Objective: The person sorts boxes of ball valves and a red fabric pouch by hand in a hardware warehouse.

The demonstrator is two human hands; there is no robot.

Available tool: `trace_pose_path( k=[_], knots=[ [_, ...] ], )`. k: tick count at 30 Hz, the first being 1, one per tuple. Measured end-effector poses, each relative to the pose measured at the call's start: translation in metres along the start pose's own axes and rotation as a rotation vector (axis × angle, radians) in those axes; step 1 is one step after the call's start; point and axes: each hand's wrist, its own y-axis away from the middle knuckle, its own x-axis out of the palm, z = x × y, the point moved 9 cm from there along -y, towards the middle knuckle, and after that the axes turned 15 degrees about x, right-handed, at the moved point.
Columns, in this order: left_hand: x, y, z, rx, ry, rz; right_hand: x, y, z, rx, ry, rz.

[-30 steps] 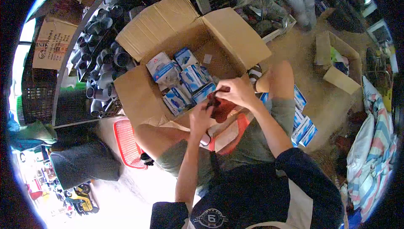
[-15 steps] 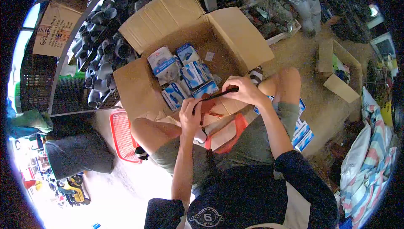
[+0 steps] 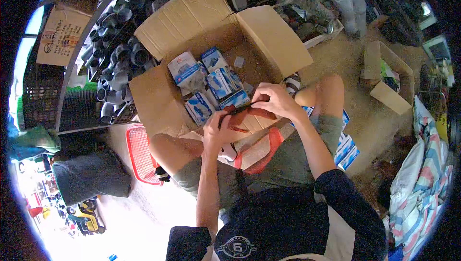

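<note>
Between my two hands is a thin black strip (image 3: 240,109), held in front of the open cardboard box. My left hand (image 3: 216,127) pinches its left end, and my right hand (image 3: 272,100) pinches its right end. Just below the strip lies a reddish-brown piece (image 3: 237,122), whose exact form I cannot make out. The large cardboard box (image 3: 161,99) has its flaps spread. Several blue and white packets (image 3: 224,83) are piled inside it, along with a white packet with a red mark (image 3: 184,69).
A red plastic basket (image 3: 140,158) stands at the left, near my knee. More blue and white packets (image 3: 346,152) lie by my right leg. Grey pipe fittings (image 3: 120,55) fill a rack at the upper left. A smaller open box (image 3: 391,99) and striped sacks (image 3: 422,165) are at the right.
My hands have moved closer together, and the black strip spans a shorter gap. My right hand has shifted slightly left. More of the reddish-brown piece shows beneath the strip.
</note>
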Motion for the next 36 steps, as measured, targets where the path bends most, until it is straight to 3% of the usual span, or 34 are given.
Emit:
trace_pose_path(
  k=[2, 6, 9, 12, 15, 18, 21, 24, 30, 36],
  knots=[
    [0.011, 0.005, 0.005, 0.020, 0.005, 0.036, -0.008, 0.001, 0.007, -0.095, 0.010, -0.089],
    [0.029, 0.011, 0.020, -0.046, 0.029, 0.177, -0.027, 0.004, 0.007, -0.060, 0.062, -0.197],
    [0.027, 0.017, 0.037, -0.140, 0.030, 0.195, -0.044, 0.009, 0.006, -0.060, 0.119, -0.260],
    [0.017, 0.011, 0.033, -0.067, 0.037, 0.116, -0.052, 0.010, -0.002, -0.044, 0.092, -0.278],
    [0.005, 0.010, 0.027, -0.132, 0.011, 0.128, -0.065, 0.010, -0.002, -0.091, 0.102, -0.329],
    [-0.010, 0.002, 0.008, 0.058, 0.089, -0.001, -0.075, 0.012, -0.009, 0.017, 0.022, -0.368],
    [-0.031, -0.005, -0.017, 0.191, -0.084, -0.079, -0.079, 0.011, -0.017, 0.031, -0.006, -0.366],
    [-0.038, -0.006, -0.018, 0.198, -0.259, -0.121, -0.083, 0.014, -0.012, 0.010, -0.012, -0.375],
    [-0.026, 0.000, 0.009, 0.024, -0.293, -0.218, -0.085, 0.014, -0.008, 0.030, 0.029, -0.414],
    [-0.012, 0.005, 0.031, -0.193, -0.287, -0.015, -0.093, 0.019, -0.021, 0.157, 0.144, -0.475]
  ],
)
